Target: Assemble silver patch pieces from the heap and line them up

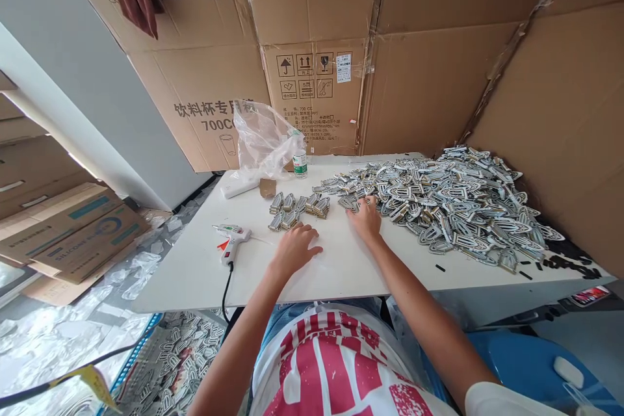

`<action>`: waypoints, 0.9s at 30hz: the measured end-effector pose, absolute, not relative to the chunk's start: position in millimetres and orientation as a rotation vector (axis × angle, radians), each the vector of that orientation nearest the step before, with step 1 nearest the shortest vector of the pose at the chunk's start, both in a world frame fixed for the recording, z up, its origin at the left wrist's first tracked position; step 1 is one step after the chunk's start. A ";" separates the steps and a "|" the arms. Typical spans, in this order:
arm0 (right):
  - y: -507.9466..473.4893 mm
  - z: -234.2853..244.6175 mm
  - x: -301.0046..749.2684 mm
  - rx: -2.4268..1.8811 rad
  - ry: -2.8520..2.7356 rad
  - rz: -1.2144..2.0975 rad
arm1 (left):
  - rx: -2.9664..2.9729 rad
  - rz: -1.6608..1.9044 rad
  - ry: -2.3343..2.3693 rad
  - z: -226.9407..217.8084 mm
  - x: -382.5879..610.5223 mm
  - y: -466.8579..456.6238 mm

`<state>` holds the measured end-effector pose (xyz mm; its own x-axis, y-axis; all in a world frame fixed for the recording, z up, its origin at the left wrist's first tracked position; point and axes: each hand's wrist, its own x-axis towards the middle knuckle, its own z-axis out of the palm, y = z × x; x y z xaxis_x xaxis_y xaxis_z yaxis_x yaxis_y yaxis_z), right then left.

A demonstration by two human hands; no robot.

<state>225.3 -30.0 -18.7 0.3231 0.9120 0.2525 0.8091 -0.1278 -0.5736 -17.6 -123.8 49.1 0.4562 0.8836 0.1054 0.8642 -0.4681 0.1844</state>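
My left hand (295,249) rests low over the white table, its thumb held apart from the fingers and nothing visible in it. Just beyond its fingertips stand small bundles of grey paperclip-shaped pieces (291,218), with more bundles (316,204) alongside. My right hand (365,220) reaches to the near left edge of a big heap of the same flat grey-and-white pieces (453,198). Its fingers are curled round a grey paperclip-shaped piece (349,202), partly hidden by the hand. A white hot glue gun (234,242) with an orange trigger lies left of my left hand.
On the white table (185,266) are a crumpled clear plastic bag (266,143), a bottle with a green label (299,164), a white block (240,187) and a brown cardboard scrap (268,188). Black strips (568,264) lie right. Cardboard (312,6) walls the back; a blue stool (531,364) stands lower right.
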 end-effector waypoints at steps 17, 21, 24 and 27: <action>-36.6 -10.1 225.4 -2.001 -1.556 0.197 | 2.667 0.288 1.254 47.7 -17.0 -104.7; -37.9 -8.7 227.1 -2.066 -1.596 0.177 | 2.660 0.218 1.158 53.4 -32.6 -103.9; -37.3 -8.6 228.5 -2.104 -1.594 0.154 | 2.633 0.135 1.147 55.8 -40.5 -102.9; -36.3 -9.8 230.2 -2.112 -1.600 0.148 | 2.612 0.099 1.166 55.9 -40.5 -100.4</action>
